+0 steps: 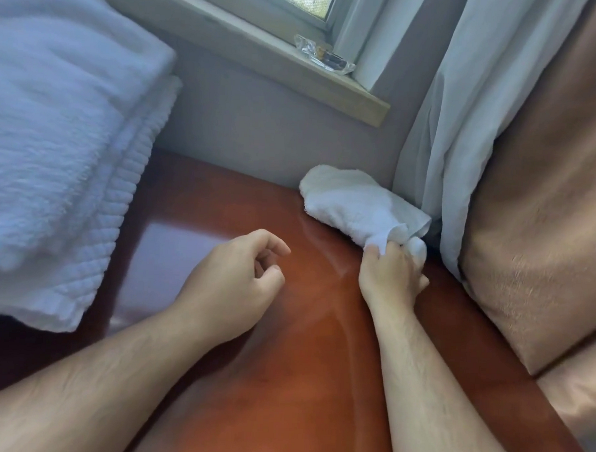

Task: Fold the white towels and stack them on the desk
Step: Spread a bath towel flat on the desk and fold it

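Right hand [392, 274] grips the small crumpled white terry towel [355, 204]; left hand [239, 278], loosely curled, holds nothing. Draw the towel clear of the grey curtain [441, 129] onto the glossy red-brown counter [284, 362] before flattening.

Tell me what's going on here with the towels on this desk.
A person is working through white towels at a reddish wooden desk. The right hand grips the near end of a small crumpled towel lying by the wall and curtain. The left hand hovers over the desk, loosely curled and holding nothing. A stack of folded towels already sits on the left. The small towel is not yet folded.
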The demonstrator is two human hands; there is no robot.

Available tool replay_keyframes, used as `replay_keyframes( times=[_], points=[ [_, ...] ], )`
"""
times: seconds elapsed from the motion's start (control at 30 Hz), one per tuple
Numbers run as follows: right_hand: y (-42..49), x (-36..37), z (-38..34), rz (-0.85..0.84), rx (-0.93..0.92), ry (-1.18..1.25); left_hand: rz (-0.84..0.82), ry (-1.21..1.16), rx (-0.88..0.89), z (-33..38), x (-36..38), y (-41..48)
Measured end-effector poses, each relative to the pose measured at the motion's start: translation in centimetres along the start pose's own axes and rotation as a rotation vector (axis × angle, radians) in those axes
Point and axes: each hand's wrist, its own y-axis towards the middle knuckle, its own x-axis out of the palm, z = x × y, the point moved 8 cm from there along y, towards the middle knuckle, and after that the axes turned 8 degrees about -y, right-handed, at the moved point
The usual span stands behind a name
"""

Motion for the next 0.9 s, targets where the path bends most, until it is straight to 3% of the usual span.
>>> replay_keyframes(
  times=[0.17, 0.23, 0.3, 0.43, 0.5, 0.57, 0.63, 0.7, 0.73, 0.8, 0.9],
  points=[
    [-2.7, -0.1, 1.4, -0.14, 0.117, 0.588, -0.029, 0.037, -0.005, 0.1, 0.2, -0.2],
    [-4.7, -0.4, 2.1, -0.31, 0.18, 0.774, -0.033, 0.054, 0.011, 0.1, 0.2, -0.1],
    [-7.5, -2.0, 1.3, -0.585, 0.203, 1.048, -0.059, 0.092, 0.04, 0.4, 0.1, -0.5],
    [-12.0, -10.2, -2.2, -0.996, -0.029, 1.474, -0.215, 0.233, 0.094, 1.5, 1.0, -2.8],
    [-13.0, -13.8, -3.5, -0.989, -0.099, 1.613, -0.178, 0.291, 0.156, 3.3, 0.5, -4.3],
    [-12.1, -16.2, -3.3, -0.731, -0.069, 1.619, -0.069, 0.322, 0.228, 5.8, -1.2, -5.6],
    [-11.8, -17.5, -3.6, -0.654, -0.069, 1.62, -0.028, 0.139, 0.202, 7.9, -2.7, -6.6],
    [-12.7, -17.4, -3.8, -0.732, -0.028, 1.598, -0.051, -0.069, 0.06, 9.0, -3.8, -7.5],
    [-13.4, -17.0, -3.7, -0.774, -0.029, 1.542, -0.035, -0.066, 0.029, 9.6, -4.4, -8.0],
    [-15.3, -15.9, -3.3, -0.859, -0.079, 1.373, 0.025, -0.014, 0.012, 10.7, -5.9, -8.9],
    [-18.6, -14.7, -3.0, -0.971, -0.2, 1.169, 0.061, -0.265, -0.09, 11.5, -7.5, -10.2]
  ],
)
